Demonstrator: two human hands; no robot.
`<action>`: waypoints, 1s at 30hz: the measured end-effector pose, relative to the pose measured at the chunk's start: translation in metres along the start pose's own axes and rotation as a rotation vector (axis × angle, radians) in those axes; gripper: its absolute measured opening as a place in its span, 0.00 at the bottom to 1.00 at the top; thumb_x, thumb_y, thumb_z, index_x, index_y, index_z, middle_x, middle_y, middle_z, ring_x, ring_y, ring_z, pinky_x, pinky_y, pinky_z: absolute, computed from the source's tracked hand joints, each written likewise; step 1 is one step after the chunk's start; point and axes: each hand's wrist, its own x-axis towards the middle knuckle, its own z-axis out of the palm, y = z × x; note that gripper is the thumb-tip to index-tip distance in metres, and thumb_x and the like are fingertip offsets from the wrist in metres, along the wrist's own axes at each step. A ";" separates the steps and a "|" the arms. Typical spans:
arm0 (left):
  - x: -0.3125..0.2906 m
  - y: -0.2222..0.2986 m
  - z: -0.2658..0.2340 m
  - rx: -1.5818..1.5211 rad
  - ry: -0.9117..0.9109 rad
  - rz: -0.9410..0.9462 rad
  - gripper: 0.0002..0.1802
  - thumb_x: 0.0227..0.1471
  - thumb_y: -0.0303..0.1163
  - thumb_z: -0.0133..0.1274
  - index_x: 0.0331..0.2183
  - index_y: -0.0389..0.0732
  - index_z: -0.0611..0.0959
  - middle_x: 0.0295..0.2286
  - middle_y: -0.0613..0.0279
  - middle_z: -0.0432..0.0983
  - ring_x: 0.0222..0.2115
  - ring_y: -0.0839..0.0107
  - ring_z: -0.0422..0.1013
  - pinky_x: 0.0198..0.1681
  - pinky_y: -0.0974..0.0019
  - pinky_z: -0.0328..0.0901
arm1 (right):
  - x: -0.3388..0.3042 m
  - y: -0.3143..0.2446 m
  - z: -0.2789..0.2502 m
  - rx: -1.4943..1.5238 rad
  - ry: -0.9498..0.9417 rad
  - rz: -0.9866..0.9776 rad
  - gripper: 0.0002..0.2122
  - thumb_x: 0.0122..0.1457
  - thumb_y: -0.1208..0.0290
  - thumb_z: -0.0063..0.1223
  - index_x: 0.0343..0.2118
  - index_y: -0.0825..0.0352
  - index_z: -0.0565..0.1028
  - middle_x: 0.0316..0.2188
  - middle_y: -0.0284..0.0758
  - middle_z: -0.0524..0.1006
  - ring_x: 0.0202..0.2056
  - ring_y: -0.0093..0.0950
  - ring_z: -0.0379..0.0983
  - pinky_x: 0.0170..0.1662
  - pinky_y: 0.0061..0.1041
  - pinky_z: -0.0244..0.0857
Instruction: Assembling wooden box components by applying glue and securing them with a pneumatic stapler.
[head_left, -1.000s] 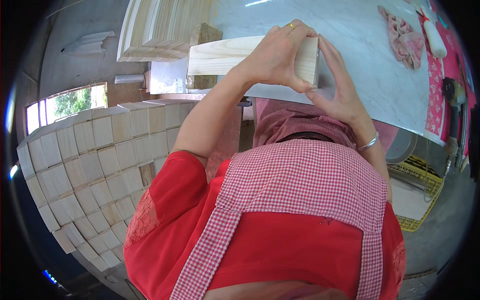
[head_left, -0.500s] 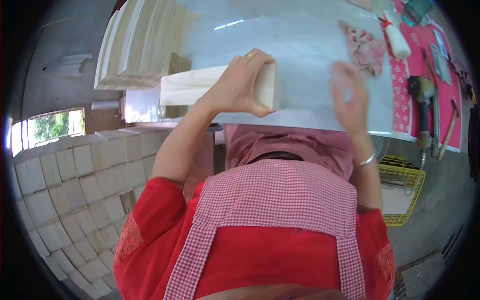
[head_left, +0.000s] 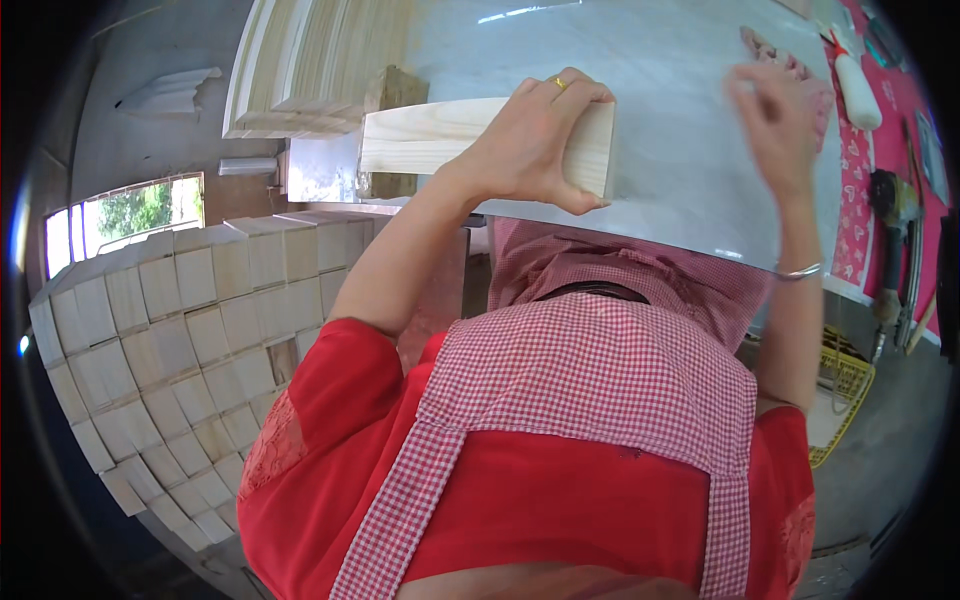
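A pale wooden block [head_left: 420,135] lies lengthwise near the front edge of the table. My left hand [head_left: 535,140] is wrapped over its right part, the thumb on the near side and the fingers on the far side. Off to the right, above the tabletop, my right hand [head_left: 775,125] is raised and smeared by motion. It is nearest to a crumpled pink patterned cloth [head_left: 822,112], which it partly covers. Whether its fingers hold anything does not show.
Tall stacks of thin boards [head_left: 310,60] stand at the back left, beside a small wood piece [head_left: 395,88]. Many stacked blocks [head_left: 200,330] fill the left side. A white bottle [head_left: 857,90] and a dark tool [head_left: 888,240] lie at right; a yellow basket [head_left: 845,370] sits below.
My right hand has swung farther away, up to the pink cloth. My left hand keeps its hold on the wooden block. The whole view has shifted, with the scene appearing farther right.
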 end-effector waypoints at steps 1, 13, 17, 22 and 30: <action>0.000 0.000 0.001 0.004 -0.007 -0.009 0.48 0.23 0.45 0.70 0.50 0.39 0.71 0.45 0.54 0.69 0.44 0.52 0.67 0.50 0.57 0.60 | -0.011 -0.004 0.024 0.307 -0.198 0.069 0.10 0.65 0.70 0.51 0.45 0.68 0.77 0.42 0.27 0.75 0.26 0.15 0.65 0.32 0.16 0.63; 0.000 -0.002 0.002 -0.001 -0.006 0.004 0.50 0.22 0.45 0.70 0.50 0.37 0.70 0.46 0.52 0.69 0.45 0.52 0.67 0.50 0.57 0.60 | -0.012 -0.024 0.086 0.957 -0.668 0.397 0.14 0.66 0.61 0.51 0.42 0.68 0.80 0.22 0.24 0.73 0.24 0.14 0.65 0.27 0.16 0.59; 0.001 -0.002 0.001 0.003 -0.013 0.003 0.51 0.22 0.45 0.70 0.50 0.37 0.70 0.46 0.52 0.69 0.45 0.52 0.67 0.51 0.56 0.61 | -0.010 -0.021 0.087 0.954 -0.655 0.405 0.14 0.66 0.61 0.52 0.40 0.68 0.81 0.21 0.23 0.72 0.23 0.14 0.66 0.27 0.16 0.59; 0.000 -0.004 0.003 0.009 -0.004 0.017 0.51 0.21 0.45 0.71 0.50 0.37 0.70 0.46 0.52 0.69 0.45 0.51 0.67 0.51 0.55 0.61 | -0.011 -0.020 0.089 0.954 -0.659 0.369 0.14 0.66 0.61 0.52 0.40 0.67 0.81 0.22 0.23 0.73 0.22 0.14 0.66 0.27 0.15 0.59; 0.002 -0.002 0.003 0.014 -0.003 0.011 0.51 0.21 0.45 0.71 0.50 0.38 0.70 0.46 0.53 0.69 0.45 0.50 0.67 0.50 0.54 0.62 | -0.032 -0.029 0.083 0.945 -0.561 0.380 0.25 0.54 0.66 0.65 0.54 0.67 0.73 0.26 0.25 0.75 0.25 0.15 0.68 0.32 0.16 0.62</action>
